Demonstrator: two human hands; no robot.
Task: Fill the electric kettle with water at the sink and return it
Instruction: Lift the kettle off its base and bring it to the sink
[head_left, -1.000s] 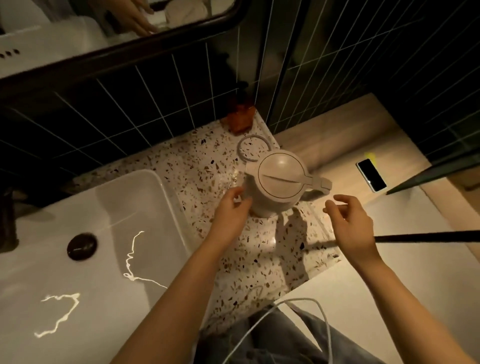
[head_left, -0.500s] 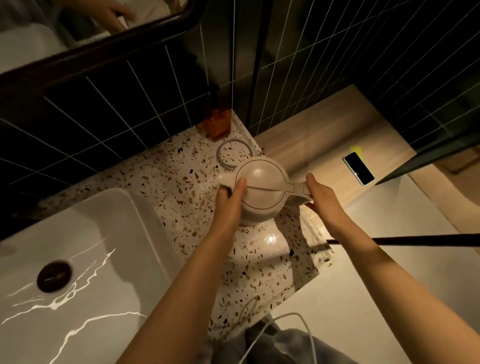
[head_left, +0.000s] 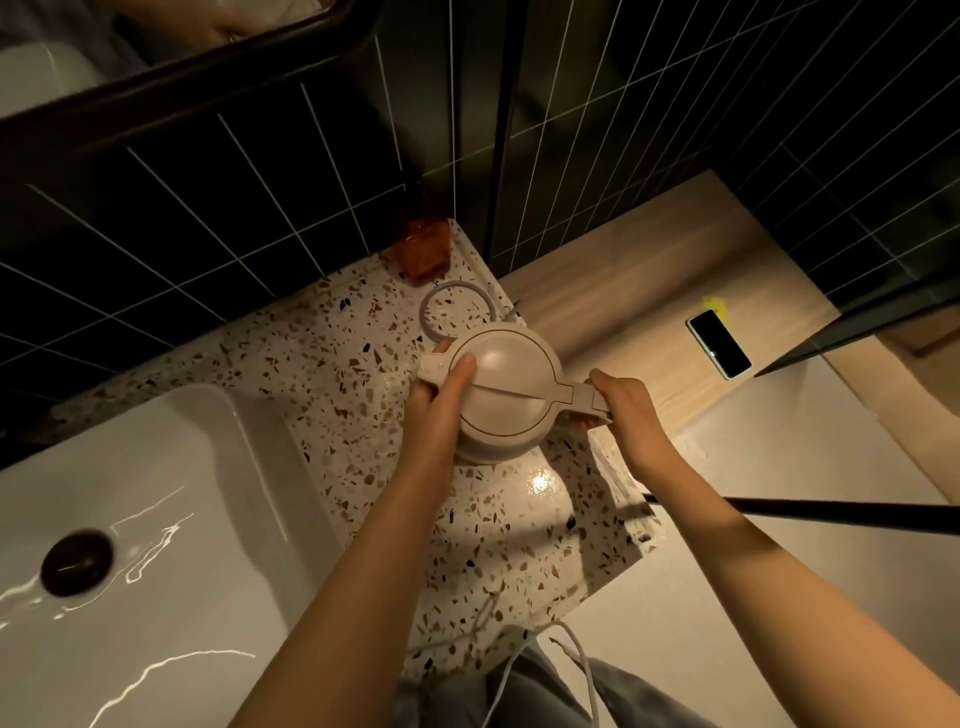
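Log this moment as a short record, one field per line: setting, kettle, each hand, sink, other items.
setting: terrazzo counter against dark tiled wall
kettle: beige, lid closed, on the counter right of the sink
left hand: on the kettle's spout side, thumb on lid
right hand: gripping the handle
sink: white basin, dark drain plug
other items: amber bottle in the corner; phone on wooden ledge

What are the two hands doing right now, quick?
Left hand: closed on the kettle, by the spout side, thumb on the lid.
Right hand: closed on the kettle's handle.
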